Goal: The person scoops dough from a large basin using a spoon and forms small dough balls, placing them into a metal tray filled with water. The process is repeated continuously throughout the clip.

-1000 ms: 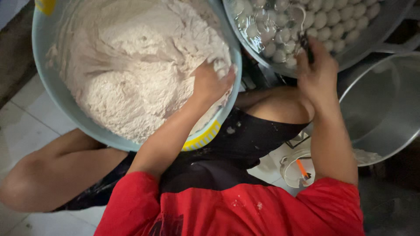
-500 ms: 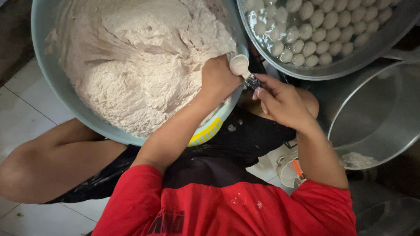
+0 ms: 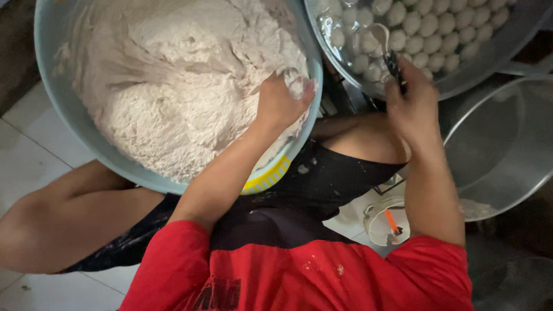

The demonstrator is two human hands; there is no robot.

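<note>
A large pale blue basin [image 3: 49, 80] holds a thick whitish paste [image 3: 173, 86]. My left hand [image 3: 279, 101] is sunk into the paste at the basin's right edge, fingers closed around a lump of it. My right hand [image 3: 412, 101] grips the dark handle of a metal spoon [image 3: 383, 40], whose bowl reaches into a metal pan [image 3: 501, 55] of water. Several pale round balls [image 3: 432, 29] float in that pan.
An empty metal pot [image 3: 495, 150] stands at the right, below the pan. A yellow slotted thing [image 3: 268, 178] shows under the basin's rim. A small clear container with an orange item [image 3: 389, 222] lies on the white tiled floor [image 3: 29, 155]. My bare knees frame the basin.
My right hand moved from beside my left hand back up to the pan with the spoon. The ball that sat at my left hand is gone from there. My left hand dug into the paste again.
</note>
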